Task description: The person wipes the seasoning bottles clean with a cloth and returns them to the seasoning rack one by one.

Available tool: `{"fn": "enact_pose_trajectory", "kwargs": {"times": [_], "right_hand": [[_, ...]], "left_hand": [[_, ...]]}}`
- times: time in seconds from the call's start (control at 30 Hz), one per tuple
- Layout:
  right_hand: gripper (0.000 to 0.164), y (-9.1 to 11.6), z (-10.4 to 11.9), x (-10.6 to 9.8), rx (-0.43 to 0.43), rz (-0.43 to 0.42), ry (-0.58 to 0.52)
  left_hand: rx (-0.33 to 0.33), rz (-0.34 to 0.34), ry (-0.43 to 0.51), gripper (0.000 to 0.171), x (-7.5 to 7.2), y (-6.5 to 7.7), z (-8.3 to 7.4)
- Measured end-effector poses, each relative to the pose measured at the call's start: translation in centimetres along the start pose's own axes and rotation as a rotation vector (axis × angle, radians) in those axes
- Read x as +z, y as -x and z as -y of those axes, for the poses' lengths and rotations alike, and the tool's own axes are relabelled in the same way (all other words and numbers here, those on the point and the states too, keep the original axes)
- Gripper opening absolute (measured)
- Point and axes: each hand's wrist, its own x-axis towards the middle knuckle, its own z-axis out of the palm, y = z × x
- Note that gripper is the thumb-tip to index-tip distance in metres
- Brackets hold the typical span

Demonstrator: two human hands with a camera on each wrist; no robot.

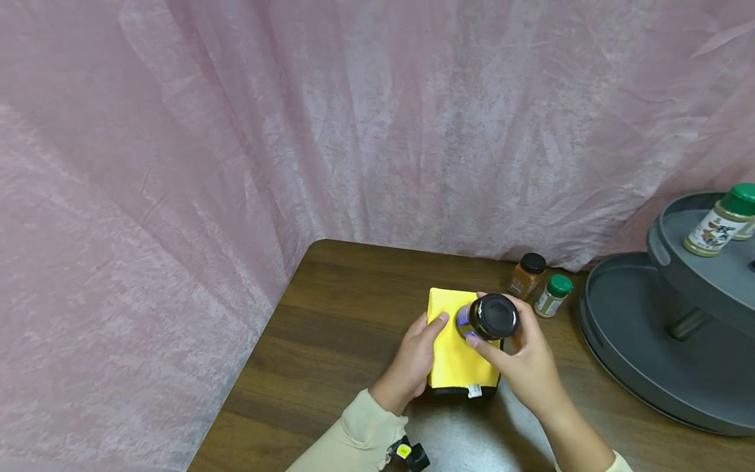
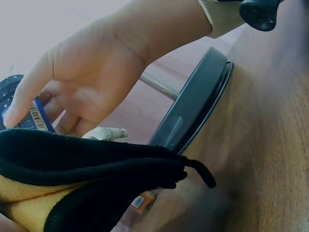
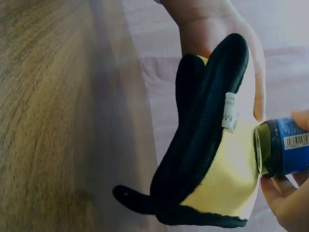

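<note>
My left hand (image 1: 411, 359) grips a folded yellow cloth (image 1: 460, 367) with black edging and a small white tag, its thumb lying on the yellow face. In my right hand (image 1: 535, 370) is a jar (image 1: 495, 316) with a black lid and a blue-purple label, held between thumb and fingers. The jar is tipped, its base pressed against the cloth. From the right wrist view, the jar (image 3: 289, 145) shows a barcode, and its olive-coloured base meets the yellow side of the cloth (image 3: 227, 179). Both are held above the wooden table (image 1: 330, 341).
Beyond my right hand stand an orange-brown spice jar (image 1: 525, 278) with a black lid and a green-capped spice bottle (image 1: 551, 298). A grey two-tier round stand (image 1: 625, 367) fills the right side, with a green-capped bottle (image 1: 715, 229) on its upper tier. Pink curtain (image 1: 377, 131) hangs behind.
</note>
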Motion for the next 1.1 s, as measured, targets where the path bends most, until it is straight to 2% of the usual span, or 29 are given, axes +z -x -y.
{"fn": "enact_pose_trajectory", "kwargs": {"times": [0.23, 0.6, 0.8, 1.0, 1.1], "right_hand": [[0.073, 0.17, 0.19, 0.03, 0.066, 0.013, 0.070], [0.071, -0.11, -0.16, -0.74, 0.065, -0.017, 0.156], [0.070, -0.40, -0.39, -0.84, 0.046, -0.055, 0.107], [0.072, -0.56, -0.51, -0.79, 0.019, -0.093, 0.044], [0.073, -0.53, -0.74, -0.73, 0.002, -0.079, -0.036]], "left_hand": [[0.022, 0.003, 0.021, 0.040, -0.09, -0.04, -0.19], [0.043, -0.010, 0.029, 0.038, 0.19, -0.05, 0.11], [0.044, 0.000, 0.005, 0.040, 0.07, -0.01, 0.31], [-0.028, -0.002, 0.008, 0.039, 0.19, -0.07, 0.53], [-0.045, -0.002, 0.003, 0.038, 0.38, 0.00, 0.56]]}}
